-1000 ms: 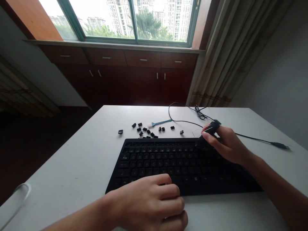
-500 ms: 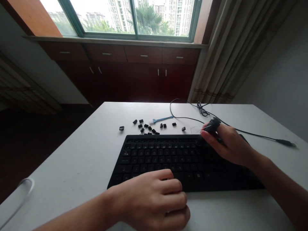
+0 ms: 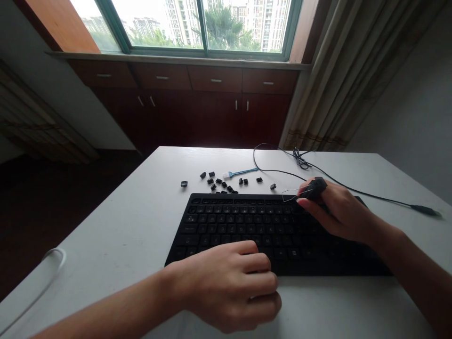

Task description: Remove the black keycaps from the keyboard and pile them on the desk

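A black keyboard (image 3: 243, 229) lies on the white table, several keys hidden by my hands. My right hand (image 3: 342, 207) is over its upper right part, closed around the black handle of a wire keycap puller (image 3: 315, 189). The puller's thin wire loops point left, above the keyboard's back edge, with no keycap visible in them. My left hand (image 3: 235, 285) rests curled over the keyboard's front edge. Its fingertips are turned under, so anything in them is hidden. Loose black keycaps (image 3: 223, 184) lie scattered behind the keyboard.
A small blue brush (image 3: 242, 173) with white bristles lies behind the keycaps. The black USB cable (image 3: 367, 194) runs behind the keyboard to a plug (image 3: 425, 210) at the right, partly bundled. A white cable (image 3: 52, 278) crosses the table's left edge.
The keycap puller has turned in my right hand, and its wire loops now show more plainly. My left hand keeps its curled pose. The whole view has shifted slightly.
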{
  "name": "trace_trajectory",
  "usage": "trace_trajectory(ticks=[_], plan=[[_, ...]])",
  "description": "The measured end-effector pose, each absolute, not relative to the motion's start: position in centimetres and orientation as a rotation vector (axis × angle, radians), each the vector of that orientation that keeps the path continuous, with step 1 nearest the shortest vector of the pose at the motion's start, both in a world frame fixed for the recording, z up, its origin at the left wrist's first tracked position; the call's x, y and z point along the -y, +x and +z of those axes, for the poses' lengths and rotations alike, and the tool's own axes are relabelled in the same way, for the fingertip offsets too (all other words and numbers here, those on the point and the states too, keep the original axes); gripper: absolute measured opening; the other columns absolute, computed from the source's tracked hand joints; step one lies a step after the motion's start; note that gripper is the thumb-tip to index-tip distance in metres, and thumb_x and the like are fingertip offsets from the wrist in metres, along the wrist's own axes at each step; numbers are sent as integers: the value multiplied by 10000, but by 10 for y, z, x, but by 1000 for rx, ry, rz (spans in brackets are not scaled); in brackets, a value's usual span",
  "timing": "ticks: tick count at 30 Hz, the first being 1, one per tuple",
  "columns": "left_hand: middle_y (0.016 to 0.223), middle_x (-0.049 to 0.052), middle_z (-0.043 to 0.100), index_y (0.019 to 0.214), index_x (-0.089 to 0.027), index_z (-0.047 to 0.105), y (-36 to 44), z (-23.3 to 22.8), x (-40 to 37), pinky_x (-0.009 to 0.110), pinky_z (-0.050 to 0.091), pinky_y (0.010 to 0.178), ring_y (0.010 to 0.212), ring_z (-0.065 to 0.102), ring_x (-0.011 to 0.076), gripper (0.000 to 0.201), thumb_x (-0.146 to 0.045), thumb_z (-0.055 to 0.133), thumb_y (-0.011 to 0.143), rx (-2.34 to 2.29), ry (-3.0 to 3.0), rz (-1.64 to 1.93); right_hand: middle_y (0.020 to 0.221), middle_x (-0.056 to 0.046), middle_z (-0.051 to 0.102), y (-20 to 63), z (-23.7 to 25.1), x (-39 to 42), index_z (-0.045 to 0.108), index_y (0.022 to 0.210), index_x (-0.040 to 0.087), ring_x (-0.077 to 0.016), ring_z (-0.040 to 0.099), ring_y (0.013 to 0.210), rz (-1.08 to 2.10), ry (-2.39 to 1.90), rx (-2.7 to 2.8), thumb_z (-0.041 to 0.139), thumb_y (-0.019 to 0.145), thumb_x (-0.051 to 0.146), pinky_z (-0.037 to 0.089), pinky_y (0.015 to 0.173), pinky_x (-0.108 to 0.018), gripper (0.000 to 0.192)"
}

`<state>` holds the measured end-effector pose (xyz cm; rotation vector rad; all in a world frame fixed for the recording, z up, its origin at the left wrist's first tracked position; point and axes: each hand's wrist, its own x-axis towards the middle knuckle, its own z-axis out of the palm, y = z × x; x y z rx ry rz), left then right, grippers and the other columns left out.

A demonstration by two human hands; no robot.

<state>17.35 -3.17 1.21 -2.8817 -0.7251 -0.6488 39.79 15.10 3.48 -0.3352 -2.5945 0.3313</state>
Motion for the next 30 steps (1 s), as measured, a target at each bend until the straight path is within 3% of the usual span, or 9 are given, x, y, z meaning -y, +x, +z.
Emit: trace_trajectory(ticks=[30], plan=[[843, 56, 622, 879, -124, 680, 173, 12, 32, 355, 430, 599, 773, 571, 181, 151, -185, 547, 917, 761, -2925, -620, 876, -66, 636, 391, 10, -153, 488, 1027, 221, -226, 627, 728, 209, -337, 2496, 582, 917, 259, 516, 657, -367, 149]])
